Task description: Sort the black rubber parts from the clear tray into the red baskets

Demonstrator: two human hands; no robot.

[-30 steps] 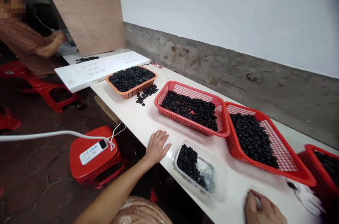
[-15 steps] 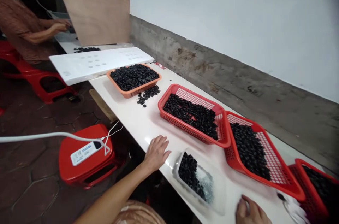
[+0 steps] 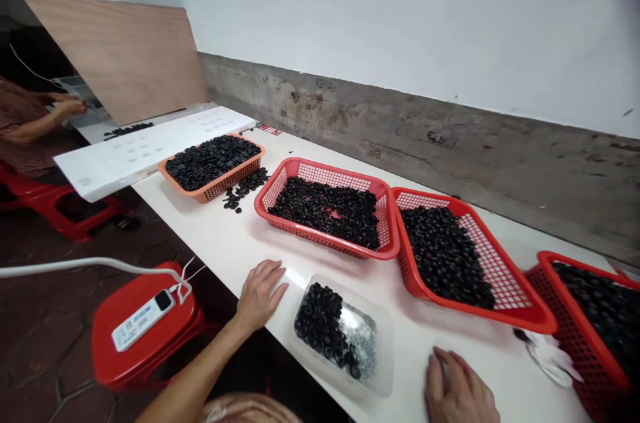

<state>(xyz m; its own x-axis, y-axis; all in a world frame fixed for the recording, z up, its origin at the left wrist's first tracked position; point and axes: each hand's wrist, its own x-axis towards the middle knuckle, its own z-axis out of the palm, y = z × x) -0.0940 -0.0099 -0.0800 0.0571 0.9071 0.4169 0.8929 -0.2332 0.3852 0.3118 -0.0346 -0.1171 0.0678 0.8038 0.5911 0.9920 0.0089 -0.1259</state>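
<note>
Four mesh plastic baskets (image 3: 325, 166) are sitting in a row along the white tabletop (image 3: 210, 236), lined up against the wall side and heaped with black rings, the last one cut off at the right edge. Lower centre, a clear plastic tub (image 3: 385, 349) is sitting between the person's hands, holding black rings (image 3: 320, 316) and silvery bits (image 3: 360, 346). The left hand (image 3: 257, 299) and right hand (image 3: 457, 389) are resting beside it, fingers (image 3: 270, 273) released, grasping nothing. A crumpled white scrap (image 3: 550, 356) at lower right is hard to make out.
</note>
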